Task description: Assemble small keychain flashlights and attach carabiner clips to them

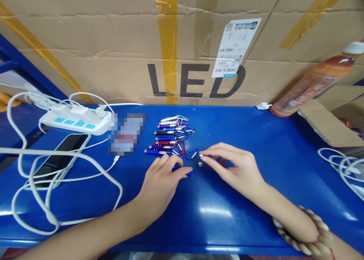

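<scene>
My left hand [163, 184] is closed around a small blue metal tube [186, 171], the body of a pen-style keychain flashlight, mostly hidden by the fingers. Between thumb and forefinger, my right hand [233, 161] pinches a small silver button cell [201, 155]. Just below those fingertips, another small round button cell [200, 164] lies on the blue table. Beyond my hands is a row of several keychain flashlights in silver, purple, black, blue and red, among them a red flashlight [166, 142]. A blue carabiner clip [191, 154] lies between my two hands.
A white power strip [82, 121] with plugs and looping white cables [58, 182] takes up the left, beside a phone [64, 157]. At the back stands a large cardboard box [119, 63]. To the right, a bottle of orange drink [313, 85] leans by a cardboard flap [327, 121].
</scene>
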{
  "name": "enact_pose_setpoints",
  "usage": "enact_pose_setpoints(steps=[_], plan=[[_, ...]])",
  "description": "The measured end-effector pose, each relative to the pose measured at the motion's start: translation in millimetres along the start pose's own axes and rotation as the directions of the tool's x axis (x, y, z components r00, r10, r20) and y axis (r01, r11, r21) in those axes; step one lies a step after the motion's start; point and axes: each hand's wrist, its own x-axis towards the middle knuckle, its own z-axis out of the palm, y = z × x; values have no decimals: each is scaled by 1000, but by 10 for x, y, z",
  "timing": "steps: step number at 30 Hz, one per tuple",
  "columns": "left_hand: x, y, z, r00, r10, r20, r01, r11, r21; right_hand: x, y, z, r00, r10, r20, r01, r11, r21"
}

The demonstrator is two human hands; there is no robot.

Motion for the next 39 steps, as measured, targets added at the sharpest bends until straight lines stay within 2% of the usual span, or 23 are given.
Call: enact_pose_setpoints(steps=[1, 3, 7, 12, 16, 24, 27, 29, 32, 36, 39], plan=[[-6, -17, 8, 999, 43, 16, -44, 995, 93, 0, 15, 0, 1000, -8, 10, 8, 1000, -16], [-10, -36, 15, 996, 83, 33, -87, 982, 168, -3, 34, 7, 999, -25, 44, 26, 999, -37], [0, -32, -18, 994, 106, -12, -102, 976, 194, -14, 33, 24, 997, -45, 63, 48, 998, -50], [0, -15, -67, 985, 170, 28, -172, 959, 227, -19, 25, 22, 998, -55, 44, 59, 995, -84], [3, -15, -13, 993, 118, 29, -121, 965, 232, -19, 31, 21, 996, -60, 61, 66, 993, -97], [32, -8, 17, 986, 26, 162, -68, 962, 264, -19, 53, 7, 995, -58, 84, 67, 992, -110], [40, 5, -2, 978, -53, 201, 21, 987, 161, -8, 60, -17, 995, -47, 93, 59, 991, -124], [48, 18, -19, 968, -158, 195, 161, 987, 0, 1, 60, -33, 993, -49, 112, 62, 991, -120], [52, 42, -48, 949, -283, 137, 311, 910, -275, 6, 50, -39, 968, -109, 224, 131, 988, -82], [42, 72, -70, 953, -288, 91, 297, 843, -448, -14, 40, 3, 879, -173, 444, 243, 964, -105], [40, 76, -70, 954, -288, 89, 296, 839, -457, -26, 50, 38, 849, -166, 501, 259, 958, -122]])
